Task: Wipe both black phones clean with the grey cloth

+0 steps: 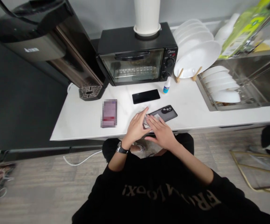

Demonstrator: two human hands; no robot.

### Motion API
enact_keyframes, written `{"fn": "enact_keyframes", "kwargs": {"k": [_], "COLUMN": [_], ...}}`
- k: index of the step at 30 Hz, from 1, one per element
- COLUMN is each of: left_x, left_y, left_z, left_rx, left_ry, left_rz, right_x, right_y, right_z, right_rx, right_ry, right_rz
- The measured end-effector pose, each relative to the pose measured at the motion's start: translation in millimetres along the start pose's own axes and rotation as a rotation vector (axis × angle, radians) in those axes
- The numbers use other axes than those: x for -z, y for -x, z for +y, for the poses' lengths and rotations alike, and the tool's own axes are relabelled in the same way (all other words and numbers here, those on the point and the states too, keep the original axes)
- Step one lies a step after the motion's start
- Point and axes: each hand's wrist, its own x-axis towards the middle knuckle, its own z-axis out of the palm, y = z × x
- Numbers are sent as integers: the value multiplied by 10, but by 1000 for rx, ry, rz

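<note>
A dark grey phone case (167, 113) with several camera openings lies near the counter's front edge. Around its left end my left hand (137, 126) is closed, fingers along the far side and thumb on the near side. My right hand (163, 133) has its fingers stretched out flat over the case. Beneath those fingers shows a pale, thin piece, perhaps a wipe (156, 116); its exact kind is unclear. Behind the hands rests a black smartphone (146, 96), and a small white bottle with a blue label (166, 86) stands upright to its right.
Left of my hands lies a blurred purple packet (109, 113) on the white counter (78, 121). A toaster oven (135, 62) and a water dispenser (71, 53) stand behind. Plates (195, 59) and a sink (251, 99) with bowls occupy the right.
</note>
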Motion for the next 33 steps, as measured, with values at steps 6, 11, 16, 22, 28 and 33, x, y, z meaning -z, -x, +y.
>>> {"fn": "enact_keyframes", "kwargs": {"k": [6, 11, 16, 22, 28, 33], "left_x": [42, 50, 49, 55, 44, 32], "left_y": [36, 42, 4, -36, -32, -23], "left_z": [40, -23, -37, -2, 36, 8], "left_rx": [-53, -110, -125, -30, -13, -8], "left_ry": [-53, -81, -54, -20, -34, -27], "left_rz": [-36, -71, -65, -60, -46, -40], "right_x": [27, 28, 130, 82, 90, 93], "right_y": [-6, -117, -81, -107, -49, -43], "right_z": [37, 43, 234, 146, 194, 123], "right_rx": [-337, -44, -345, -99, -272, -46], "right_ry": [111, 32, 144, 92, 149, 106], "right_rz": [147, -32, 100, -19, 108, -7]}}
